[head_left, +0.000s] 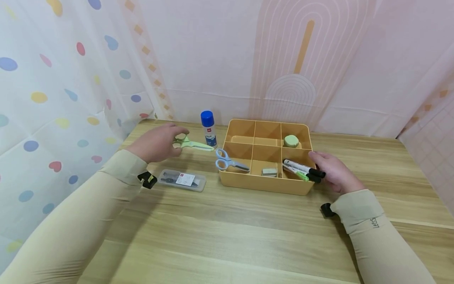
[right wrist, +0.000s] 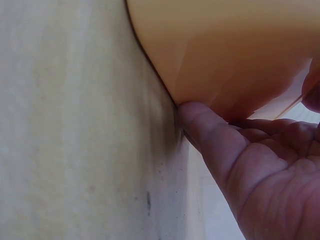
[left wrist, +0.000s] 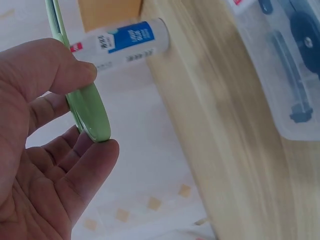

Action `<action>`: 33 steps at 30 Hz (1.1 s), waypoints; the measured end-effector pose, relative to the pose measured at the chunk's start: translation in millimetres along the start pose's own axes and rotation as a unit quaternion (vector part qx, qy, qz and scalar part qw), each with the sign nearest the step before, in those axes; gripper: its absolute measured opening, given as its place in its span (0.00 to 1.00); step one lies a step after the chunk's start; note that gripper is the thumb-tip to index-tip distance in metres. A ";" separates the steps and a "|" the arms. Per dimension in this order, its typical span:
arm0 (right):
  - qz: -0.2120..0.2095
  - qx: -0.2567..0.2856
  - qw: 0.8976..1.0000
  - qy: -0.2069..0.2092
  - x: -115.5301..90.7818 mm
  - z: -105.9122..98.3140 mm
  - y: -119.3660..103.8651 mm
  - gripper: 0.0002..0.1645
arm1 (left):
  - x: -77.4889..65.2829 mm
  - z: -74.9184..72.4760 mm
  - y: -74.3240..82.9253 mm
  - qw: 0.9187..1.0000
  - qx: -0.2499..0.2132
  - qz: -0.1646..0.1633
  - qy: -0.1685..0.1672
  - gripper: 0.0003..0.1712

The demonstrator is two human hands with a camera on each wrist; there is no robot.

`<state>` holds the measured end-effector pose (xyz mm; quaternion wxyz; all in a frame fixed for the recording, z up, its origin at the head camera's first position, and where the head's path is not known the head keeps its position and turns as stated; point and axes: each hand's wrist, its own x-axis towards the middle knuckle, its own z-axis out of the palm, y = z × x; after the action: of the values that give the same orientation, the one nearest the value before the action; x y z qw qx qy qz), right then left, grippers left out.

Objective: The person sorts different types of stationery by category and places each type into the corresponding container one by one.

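My left hand (head_left: 157, 144) holds a pair of light green scissors (head_left: 198, 146) by the handles, blades pointing right toward the organizer. In the left wrist view, the thumb and fingers pinch the green handle (left wrist: 92, 112). At the right end of the yellow-orange compartment organizer (head_left: 262, 185), my right hand (head_left: 337, 171) grips the side, thumb at the rim. Its other fingers press against the outer wall (right wrist: 225, 55), down to the bottom edge. Blue scissors (head_left: 230, 162) lie in the front left compartment, handles sticking out over the rim. Several pens and markers (head_left: 301, 169) lean in the front right compartment.
A blue-capped bottle (head_left: 209, 130) stands left of the organizer. A clear plastic case (head_left: 182, 180) with a drawing compass lies in front of the left hand. An eraser (head_left: 269, 172) and a round green object (head_left: 291, 141) sit in compartments. Patterned curtains (head_left: 205, 59) hang behind the wooden table (head_left: 227, 232).
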<state>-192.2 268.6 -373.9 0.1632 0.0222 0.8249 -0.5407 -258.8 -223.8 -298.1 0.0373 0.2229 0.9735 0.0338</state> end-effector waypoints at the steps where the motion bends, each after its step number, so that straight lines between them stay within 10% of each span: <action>1: 0.000 0.002 1.000 0.000 -0.2 0.0 -0.2 0.53 | -0.5 -1.2 1.5 1.000 0.000 0.002 0.001 0.35; 33: 0.009 0.011 1.000 -0.003 2.5 -0.2 1.0 0.52 | -7.4 -20.0 72.6 0.999 0.023 0.035 -0.010 0.36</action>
<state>-194.4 268.8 -375.5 0.1699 0.0297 0.8184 -0.5482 -222.6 -162.7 -271.8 0.0405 0.2576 0.9653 0.0109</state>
